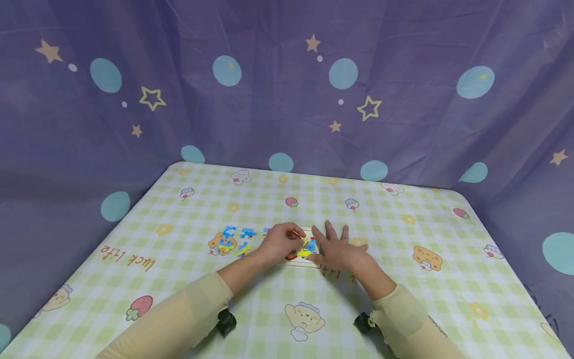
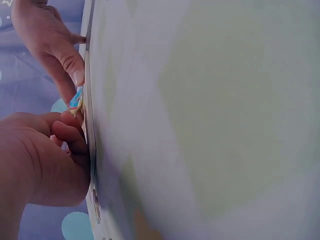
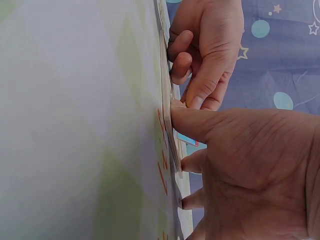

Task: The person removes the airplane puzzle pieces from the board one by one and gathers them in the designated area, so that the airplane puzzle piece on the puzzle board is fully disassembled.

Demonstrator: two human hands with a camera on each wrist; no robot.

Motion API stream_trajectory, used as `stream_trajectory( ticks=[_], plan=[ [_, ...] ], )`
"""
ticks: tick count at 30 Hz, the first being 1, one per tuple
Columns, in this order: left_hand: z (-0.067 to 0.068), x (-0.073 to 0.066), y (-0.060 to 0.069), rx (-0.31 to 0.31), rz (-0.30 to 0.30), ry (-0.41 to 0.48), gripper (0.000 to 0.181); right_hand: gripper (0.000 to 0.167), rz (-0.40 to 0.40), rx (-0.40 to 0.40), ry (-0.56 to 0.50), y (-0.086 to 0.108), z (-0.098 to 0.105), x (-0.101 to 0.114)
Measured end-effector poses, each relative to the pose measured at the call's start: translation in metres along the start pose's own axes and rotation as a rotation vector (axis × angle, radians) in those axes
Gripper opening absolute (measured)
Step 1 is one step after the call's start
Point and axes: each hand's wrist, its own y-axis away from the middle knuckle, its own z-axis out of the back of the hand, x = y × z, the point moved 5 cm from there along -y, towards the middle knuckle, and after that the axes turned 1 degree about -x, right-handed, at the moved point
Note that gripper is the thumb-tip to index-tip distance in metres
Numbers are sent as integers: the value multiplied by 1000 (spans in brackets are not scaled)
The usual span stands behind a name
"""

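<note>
A jigsaw board (image 1: 301, 265) with a pale wooden rim lies flat on the table, with blue, yellow and red pieces on it. My left hand (image 1: 279, 245) is over its left part, thumb and forefinger pinching a small puzzle piece (image 3: 186, 104) that the fingertips mostly hide. At the board's right edge, my right hand (image 1: 342, 253) has its fingers spread, thumb (image 3: 187, 119) touching the rim. Between the hands, a blue piece (image 3: 188, 139) stands tilted up from the board. Both hands cover much of the picture.
Several loose blue and yellow puzzle pieces (image 1: 248, 233) lie left of the board, one blue piece (image 1: 266, 232) partly behind my left hand. A checked cloth (image 1: 305, 294) with cartoon prints covers the table. Behind it hangs a purple curtain (image 1: 278, 89).
</note>
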Motion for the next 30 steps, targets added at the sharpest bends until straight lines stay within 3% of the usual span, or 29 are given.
stream_trajectory(
  ticks=[5, 21, 30],
  plan=[
    [1, 1, 0, -6, 28, 39, 11, 82, -3, 5, 3, -4, -3, -3],
    [9, -1, -2, -12, 10, 72, 10, 84, -11, -15, 1, -14, -10, -10],
    [14, -1, 2, -17, 16, 131, 10, 81, -27, 2, -11, -5, -2, -2]
  ],
)
